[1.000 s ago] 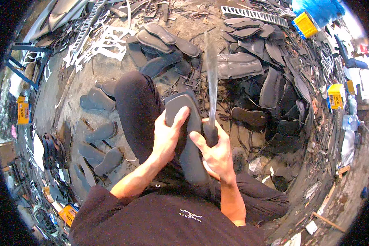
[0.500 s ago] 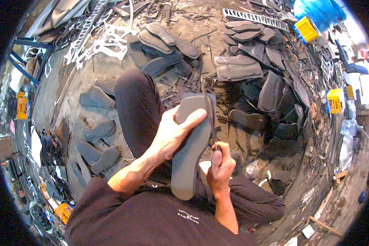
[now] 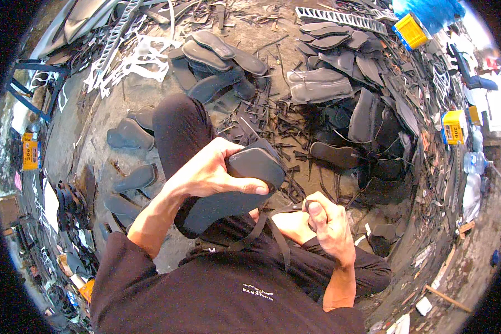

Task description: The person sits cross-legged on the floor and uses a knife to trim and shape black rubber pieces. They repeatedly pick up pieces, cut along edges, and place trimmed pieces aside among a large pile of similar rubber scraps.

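Note:
My left hand is closed round a dark grey shoe sole, its thumb across the upper face. A second dark surface shows below the thumb; I cannot tell whether it is the same sole bent or another piece. To the right and apart from the sole, my right hand is a fist with the thumb up. It grips what looks like a knife, mostly hidden by the fingers. A narrow dark strip hangs in a curl between the hands, over my lap and beside my bare foot.
Piles of dark soles lie ahead and to the right, with several loose soles at the left. Thin offcuts litter the floor. White cut-out sheets, yellow boxes and a blue bag stand farther out.
The sole has gone from upright in front of me to tilted, lower and leftward. My right hand has moved right, away from it. The curled strip now hangs in plain sight.

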The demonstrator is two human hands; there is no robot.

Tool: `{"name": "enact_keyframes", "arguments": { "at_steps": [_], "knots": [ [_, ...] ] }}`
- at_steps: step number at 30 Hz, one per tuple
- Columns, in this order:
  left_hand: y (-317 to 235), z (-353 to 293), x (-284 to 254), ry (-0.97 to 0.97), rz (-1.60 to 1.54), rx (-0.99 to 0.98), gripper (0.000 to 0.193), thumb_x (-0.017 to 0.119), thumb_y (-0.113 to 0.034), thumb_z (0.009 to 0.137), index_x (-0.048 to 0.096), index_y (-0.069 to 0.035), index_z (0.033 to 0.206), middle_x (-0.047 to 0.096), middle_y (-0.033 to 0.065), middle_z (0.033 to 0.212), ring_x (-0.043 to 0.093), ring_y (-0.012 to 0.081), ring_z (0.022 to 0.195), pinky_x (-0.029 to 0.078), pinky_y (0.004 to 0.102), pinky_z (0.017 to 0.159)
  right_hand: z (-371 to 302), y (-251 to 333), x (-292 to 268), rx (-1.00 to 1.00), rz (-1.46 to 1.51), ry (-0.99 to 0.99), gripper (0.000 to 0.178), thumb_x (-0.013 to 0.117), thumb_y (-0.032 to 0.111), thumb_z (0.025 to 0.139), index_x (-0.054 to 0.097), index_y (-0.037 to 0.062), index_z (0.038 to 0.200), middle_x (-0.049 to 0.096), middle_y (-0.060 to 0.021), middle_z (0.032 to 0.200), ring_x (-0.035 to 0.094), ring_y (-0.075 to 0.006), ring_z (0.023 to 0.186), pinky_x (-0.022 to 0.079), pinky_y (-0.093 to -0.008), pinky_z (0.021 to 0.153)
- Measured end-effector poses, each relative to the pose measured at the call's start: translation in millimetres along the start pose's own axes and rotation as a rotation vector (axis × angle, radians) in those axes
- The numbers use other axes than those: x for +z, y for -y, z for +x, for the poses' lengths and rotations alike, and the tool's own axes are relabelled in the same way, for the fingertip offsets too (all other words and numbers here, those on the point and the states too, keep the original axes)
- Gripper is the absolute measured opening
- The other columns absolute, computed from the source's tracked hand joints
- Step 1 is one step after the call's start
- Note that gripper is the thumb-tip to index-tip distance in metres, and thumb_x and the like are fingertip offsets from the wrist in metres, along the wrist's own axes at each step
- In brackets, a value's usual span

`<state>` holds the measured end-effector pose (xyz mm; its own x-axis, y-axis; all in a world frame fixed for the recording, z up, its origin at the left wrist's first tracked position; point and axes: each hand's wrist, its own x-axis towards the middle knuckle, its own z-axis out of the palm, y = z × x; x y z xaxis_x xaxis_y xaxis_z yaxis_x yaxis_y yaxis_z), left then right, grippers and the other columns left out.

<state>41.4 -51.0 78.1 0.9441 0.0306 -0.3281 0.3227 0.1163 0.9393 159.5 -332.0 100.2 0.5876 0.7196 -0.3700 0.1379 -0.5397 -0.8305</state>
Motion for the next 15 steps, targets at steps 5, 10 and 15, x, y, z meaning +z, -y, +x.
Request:
{"name": "enact_keyframes", "arguments": {
  "at_steps": [5, 10, 15],
  "knots": [
    [9, 9, 23, 0.245, 0.145, 0.017, 0.041, 0.091, -0.033, 0.085, 0.078, 0.0, 0.105, 0.076, 0.0013, 0.084, 0.066, 0.0082, 0.076, 0.057, 0.0314, 0.071, 10, -5, 6, -0.083, -0.007, 0.108, 0.054, 0.05, 0.052, 0.113, 0.062, 0.0017, 0.099, 0.05, -0.0022, 0.07, 0.045, -0.0108, 0.064, 0.041, -0.032, 0.061],
    [24, 1, 54, 0.293, 0.535, 0.139, 0.054, 0.088, -0.047, 0.089, 0.074, 0.002, 0.108, 0.073, 0.0145, 0.077, 0.072, 0.0154, 0.074, 0.058, 0.0375, 0.067, 30, -23, 11, 0.058, 0.209, 0.142, 0.051, 0.043, 0.05, 0.116, 0.063, 0.0056, 0.101, 0.045, 0.0033, 0.069, 0.041, -0.0054, 0.058, 0.035, -0.0268, 0.054],
    [10, 24, 3, -0.884, -0.484, 0.232, 0.034, 0.084, -0.031, 0.095, 0.075, -0.002, 0.11, 0.077, 0.0067, 0.093, 0.072, 0.0164, 0.077, 0.057, 0.0347, 0.064, 16, -36, -6, 0.129, 0.625, -0.083, 0.06, 0.038, 0.063, 0.114, 0.061, 0.0085, 0.103, 0.047, 0.0056, 0.064, 0.04, -0.0038, 0.051, 0.032, -0.0231, 0.047]
  ]
}}
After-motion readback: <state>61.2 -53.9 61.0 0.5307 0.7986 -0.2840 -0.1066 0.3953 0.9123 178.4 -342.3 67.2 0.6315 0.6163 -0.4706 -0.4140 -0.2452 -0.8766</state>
